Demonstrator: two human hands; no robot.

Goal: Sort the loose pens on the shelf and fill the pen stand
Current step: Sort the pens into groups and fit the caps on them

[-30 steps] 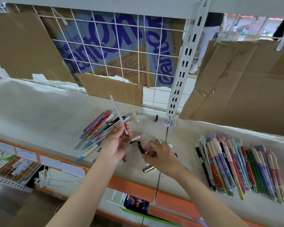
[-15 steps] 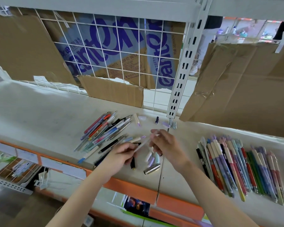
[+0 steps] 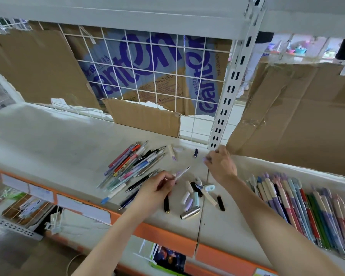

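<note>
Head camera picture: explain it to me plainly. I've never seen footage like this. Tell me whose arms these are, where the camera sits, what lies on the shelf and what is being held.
There is no machine here. A person wears one wide-angle camera on the head, so you look down along their own two bare arms. The left hand pinches a thin white pen with a lilac band, tip pointing up and to the right. The right hand reaches to the back of the shelf, fingertips at a small lilac cap; whether it is gripped yet is unclear. On the shelf lie a loose heap of mixed pens on the left, scattered caps and short pieces in the middle, and a tidy row of sorted pens on the right. No pen stand is in view.
</note>
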